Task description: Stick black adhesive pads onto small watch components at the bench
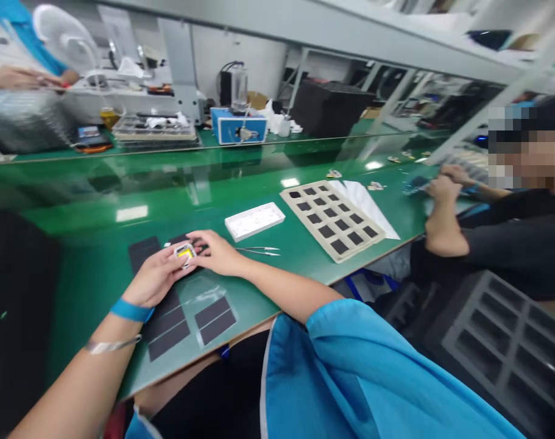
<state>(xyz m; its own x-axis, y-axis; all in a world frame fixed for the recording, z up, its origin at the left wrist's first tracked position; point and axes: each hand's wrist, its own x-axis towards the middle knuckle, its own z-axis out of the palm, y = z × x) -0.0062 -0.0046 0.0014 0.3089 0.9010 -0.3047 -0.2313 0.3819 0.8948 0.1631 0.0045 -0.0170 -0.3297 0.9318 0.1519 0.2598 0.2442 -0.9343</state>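
Small device (184, 253): left of centre, a rounded, pale-rimmed case with a bright yellow patch
Left hand (157, 275): curled round the device, gripping it, a blue wristband below
Right hand (219, 253): bent fingertips meeting its right-hand edge, so both hands work close together
Black rectangles (169, 337): flat, matte, lower left
White tray (259, 229): centre, shallow, straight-walled
Tweezers (270, 248): slender prongs beside the right hand
Moulded tray (360, 246): right of centre, beige, gridded with dark squares
Bench (268, 280): smooth, glossy green
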